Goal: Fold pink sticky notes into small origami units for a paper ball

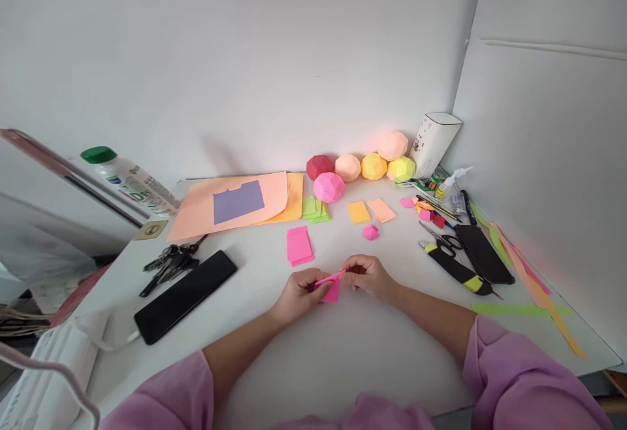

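Observation:
A small pink paper piece (331, 291), partly folded along its top edge, is held above the table in front of me. My left hand (301, 293) pinches its left side between thumb and fingers. At its upper right corner, my right hand (369, 276) grips the folded edge with closed fingertips. Just beyond the left hand lies a stack of pink paper rectangles (299, 245). A little folded pink paper piece (371, 232) rests past the right hand, near a yellow-orange paper stack (358, 212) and a peach paper stack (381, 210).
Faceted paper balls (328, 187) sit by the wall, with green paper slips (316, 209) nearby. Peach sheets (196, 211), keys (175, 261) and a black phone (186, 297) lie left. Scissors (448, 243), a utility knife (455, 270), a black case (482, 253) and paper strips (529, 270) lie right.

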The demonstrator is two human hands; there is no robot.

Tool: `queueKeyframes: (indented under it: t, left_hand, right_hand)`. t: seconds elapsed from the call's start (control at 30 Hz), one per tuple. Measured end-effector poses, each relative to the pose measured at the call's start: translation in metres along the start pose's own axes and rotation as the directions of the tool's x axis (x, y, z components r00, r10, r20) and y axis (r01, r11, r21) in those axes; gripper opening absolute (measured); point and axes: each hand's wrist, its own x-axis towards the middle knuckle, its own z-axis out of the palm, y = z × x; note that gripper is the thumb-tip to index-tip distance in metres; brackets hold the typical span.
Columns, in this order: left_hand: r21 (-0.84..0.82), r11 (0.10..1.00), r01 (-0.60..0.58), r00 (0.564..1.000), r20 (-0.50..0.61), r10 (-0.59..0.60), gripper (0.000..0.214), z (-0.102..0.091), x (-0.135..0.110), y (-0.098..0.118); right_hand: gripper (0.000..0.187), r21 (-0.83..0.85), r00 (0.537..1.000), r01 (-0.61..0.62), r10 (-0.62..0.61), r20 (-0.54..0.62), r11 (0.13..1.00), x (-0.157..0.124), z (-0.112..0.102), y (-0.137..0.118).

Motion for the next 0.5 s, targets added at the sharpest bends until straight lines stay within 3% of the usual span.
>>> queueKeyframes:
  t: [0.5]
  left_hand:
    - [0.003,1.0,-0.001,1.0,-0.008,0.001,0.024,0.0005,-0.001,0.0042]
  right_hand:
    - [0.025,-0.014,1.0,0.022,-0.022,0.007,1.0,-0.0013,0.0006,-0.0021]
